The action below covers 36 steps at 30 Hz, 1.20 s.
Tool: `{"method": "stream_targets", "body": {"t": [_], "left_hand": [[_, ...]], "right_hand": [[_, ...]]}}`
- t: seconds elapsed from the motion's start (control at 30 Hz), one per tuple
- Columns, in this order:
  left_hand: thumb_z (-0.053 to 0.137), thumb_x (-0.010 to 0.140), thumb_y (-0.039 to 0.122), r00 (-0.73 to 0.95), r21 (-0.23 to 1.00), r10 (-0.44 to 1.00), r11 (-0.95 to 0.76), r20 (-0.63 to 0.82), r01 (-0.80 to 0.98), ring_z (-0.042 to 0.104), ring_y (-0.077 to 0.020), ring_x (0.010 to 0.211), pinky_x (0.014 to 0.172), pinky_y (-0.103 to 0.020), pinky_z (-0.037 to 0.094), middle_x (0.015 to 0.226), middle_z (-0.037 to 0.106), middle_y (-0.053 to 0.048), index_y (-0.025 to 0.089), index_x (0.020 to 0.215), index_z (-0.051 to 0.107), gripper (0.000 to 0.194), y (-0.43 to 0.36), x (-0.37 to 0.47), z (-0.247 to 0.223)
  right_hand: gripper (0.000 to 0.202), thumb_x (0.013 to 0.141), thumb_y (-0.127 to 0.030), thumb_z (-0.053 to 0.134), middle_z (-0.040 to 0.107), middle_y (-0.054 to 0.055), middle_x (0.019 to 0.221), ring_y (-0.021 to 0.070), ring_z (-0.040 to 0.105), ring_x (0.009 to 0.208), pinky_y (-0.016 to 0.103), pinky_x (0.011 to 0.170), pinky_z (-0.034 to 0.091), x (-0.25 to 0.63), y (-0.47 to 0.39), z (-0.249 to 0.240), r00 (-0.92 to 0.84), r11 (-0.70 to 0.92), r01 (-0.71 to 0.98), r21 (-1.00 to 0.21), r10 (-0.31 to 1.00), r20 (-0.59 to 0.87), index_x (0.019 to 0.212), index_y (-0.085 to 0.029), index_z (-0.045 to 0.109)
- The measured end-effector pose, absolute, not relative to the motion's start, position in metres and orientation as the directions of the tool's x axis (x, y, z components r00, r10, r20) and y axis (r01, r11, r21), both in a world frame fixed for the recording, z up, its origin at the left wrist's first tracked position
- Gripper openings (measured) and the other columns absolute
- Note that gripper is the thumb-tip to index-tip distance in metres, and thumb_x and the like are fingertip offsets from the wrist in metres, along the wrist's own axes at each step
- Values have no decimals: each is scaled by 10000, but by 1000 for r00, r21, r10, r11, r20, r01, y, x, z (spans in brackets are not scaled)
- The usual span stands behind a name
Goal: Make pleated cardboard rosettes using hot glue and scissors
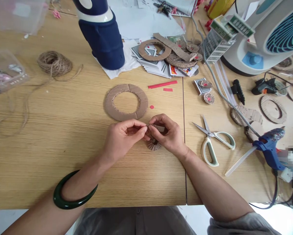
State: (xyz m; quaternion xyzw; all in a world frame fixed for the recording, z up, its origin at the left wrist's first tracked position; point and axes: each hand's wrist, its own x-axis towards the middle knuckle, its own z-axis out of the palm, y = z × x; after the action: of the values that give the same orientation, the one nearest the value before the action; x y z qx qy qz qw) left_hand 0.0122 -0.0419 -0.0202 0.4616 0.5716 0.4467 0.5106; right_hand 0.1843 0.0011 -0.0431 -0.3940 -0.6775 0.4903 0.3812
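My left hand (123, 135) pinches one end of a narrow strip of corrugated cardboard (159, 128), thumb against forefinger. On the same strip, close beside it, my right hand (167, 132) is closed too; part of the strip is hidden by the fingers. Just below the fingertips a pleated cardboard rosette (153, 144) shows on the table; whether it touches the hands I cannot tell. Beyond my left hand lies a flat cardboard ring (109, 102). A small red paper dot (152, 107) sits to the right of that ring, with red paper strips (162, 84) farther back.
Open scissors (210, 133) and a blue glue gun (268, 147) lie to the right, its cable nearby. A dark blue bottle (103, 39) stands at the back, near playing cards (156, 69). Twine (53, 63) is at left; a fan (255, 39) stands back right.
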Motion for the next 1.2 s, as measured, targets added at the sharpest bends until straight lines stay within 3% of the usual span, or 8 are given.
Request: {"method": "stream_targets", "body": {"t": [0.23, 0.53, 0.7, 1.0, 1.2], "left_hand": [[749, 828, 249, -75, 975, 996, 66, -51, 214, 793, -170, 715, 691, -222, 650, 824, 820, -4, 204, 862, 769, 60, -47, 15, -19], [775, 830, 319, -2, 981, 984, 176, -177, 83, 785, -197, 666, 681, -285, 665, 733, 796, -16, 213, 833, 769, 106, -41, 8, -19], [794, 797, 303, -4, 978, 978, 207, -206, 18, 779, -197, 658, 664, -285, 657, 745, 796, -16, 217, 825, 769, 93, -41, 9, -17], [760, 873, 374, 54, 952, 959, 283, -279, -115, 772, -179, 644, 668, -259, 642, 717, 790, -12, 226, 846, 791, 154, -40, 5, -24], [765, 857, 342, 50, 950, 957, 291, -287, -113, 784, -188, 669, 679, -263, 651, 762, 807, -14, 241, 889, 808, 115, -40, 5, -25]], "right_hand": [[65, 901, -260, 660, 691, 47, 919, 151, 661, 843, 265, 673, 531, 184, 1, -45, -406, 245, 183, -952, 901, 154, 912, -209, 621], [198, 908, -376, 694, 660, 9, 815, 106, 609, 689, 237, 625, 520, 186, 4, -41, -464, 103, 84, -991, 884, 53, 893, -197, 611], [204, 894, -384, 710, 660, 7, 816, 105, 608, 681, 237, 621, 521, 185, 3, -43, -438, 122, 112, -986, 897, 62, 881, -205, 613], [128, 916, -324, 701, 701, 11, 861, 115, 654, 748, 246, 706, 549, 187, 4, -37, -455, 166, 105, -981, 885, 101, 914, -205, 652], [126, 911, -332, 696, 700, -4, 829, 109, 632, 691, 229, 632, 524, 187, 3, -38, -423, 150, 199, -969, 905, 53, 930, -216, 650]]}}
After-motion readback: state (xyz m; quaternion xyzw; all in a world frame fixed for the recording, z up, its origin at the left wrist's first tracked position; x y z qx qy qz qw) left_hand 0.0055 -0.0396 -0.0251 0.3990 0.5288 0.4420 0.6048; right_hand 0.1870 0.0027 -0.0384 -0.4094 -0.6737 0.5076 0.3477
